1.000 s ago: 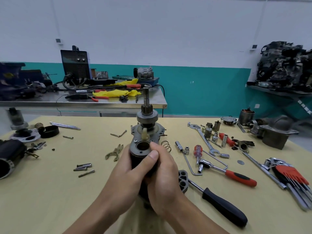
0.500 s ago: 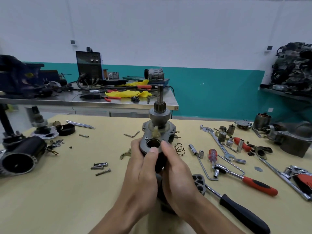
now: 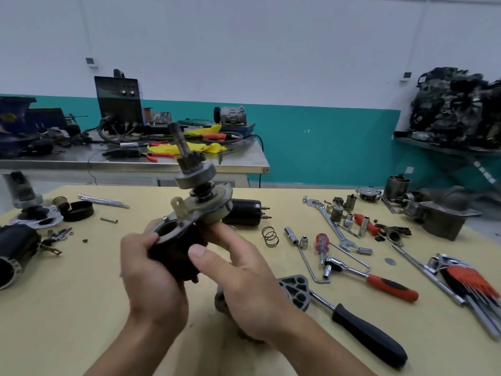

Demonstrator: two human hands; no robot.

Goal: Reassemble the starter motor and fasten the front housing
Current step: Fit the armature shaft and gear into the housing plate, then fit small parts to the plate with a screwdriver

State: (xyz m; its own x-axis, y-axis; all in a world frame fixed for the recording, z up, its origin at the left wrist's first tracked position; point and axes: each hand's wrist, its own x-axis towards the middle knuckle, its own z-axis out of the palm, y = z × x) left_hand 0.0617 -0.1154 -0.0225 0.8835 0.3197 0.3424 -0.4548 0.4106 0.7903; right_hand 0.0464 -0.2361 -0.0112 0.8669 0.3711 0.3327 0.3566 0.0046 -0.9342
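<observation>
Obs: starter motor [image 3: 195,213] is held clear of the worktop [image 3: 81,308], tilted, with the shaft and pinion gear [image 3: 189,160] pointing up and away to the left.

Left hand [image 3: 151,270]: grip wrapped round the black body, thumb up at the rim of the open bore. This hand looks to carry most of the load.
Right hand [image 3: 244,280]: fingers [image 3: 221,232] lie fairly straight along the far side and reach the mounting plate. The thumb is laid just beside the black body. Cannot tell whether it presses or only steadies.

Handling (judged): steel and cast metal, so rigid and heavy for its bulk, and top-heavy with the pinion end raised. The surfaces look dark and possibly greasy, so slip is likely. Best hold is round the cylindrical body or under the plate edge. Avoid the shaft, the gear teeth and the pale plastic lever beside the bore, which looks the weakest part.

Nearby: a grey cast piece [image 3: 444,215] at the far right of the worktop is probably the front housing, well apart from the hands. A black cylinder [image 3: 244,213] lies just behind the motor, a loose coil spring [image 3: 270,236] to its right, and a red-handled ratchet [image 3: 379,283] nearer the right forearm.

Status (judged): the housing is not yet fitted, and the motor needs both hands or a firm rest before that
</observation>
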